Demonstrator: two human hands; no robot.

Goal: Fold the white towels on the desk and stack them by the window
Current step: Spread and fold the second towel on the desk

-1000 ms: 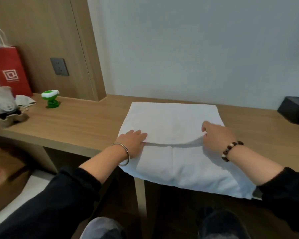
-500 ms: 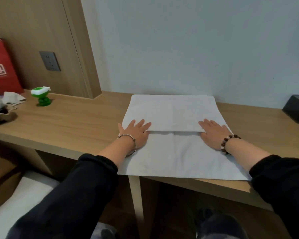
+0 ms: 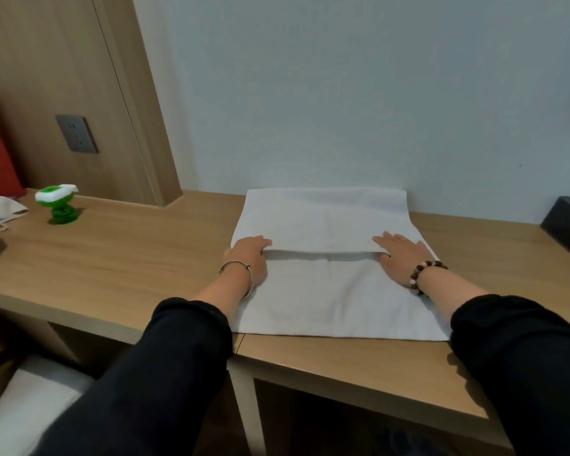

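White towel (image 3: pixel 326 291) lies on the desk (image 3: pixel 129 258), reaching the desk's back edge; it looks soft, light and limp. My left hand (image 3: pixel 246 258) and right hand (image 3: pixel 399 255) press it flat-fingered, gripping nothing. I'd pinch the near corners.

Towel (image 3: pixel 326 291): shifted toward 12 o'clock. Its near edge, which hung over the front of the surface (image 3: pixel 112 258) a second ago, now lies wholly on it, and its far edge now meets the wall (image 3: pixel 343 110).
Folded flap: previously lifted at its near edge, now lowered and almost flat.
Left hand (image 3: pixel 247 258): a second ago curled at the flap's edge; now fingers lie close together on the flap's 9 o'clock corner.
Right hand (image 3: pixel 399 255): uncurled likewise; fingers straight, resting on the flap's 3 o'clock end.
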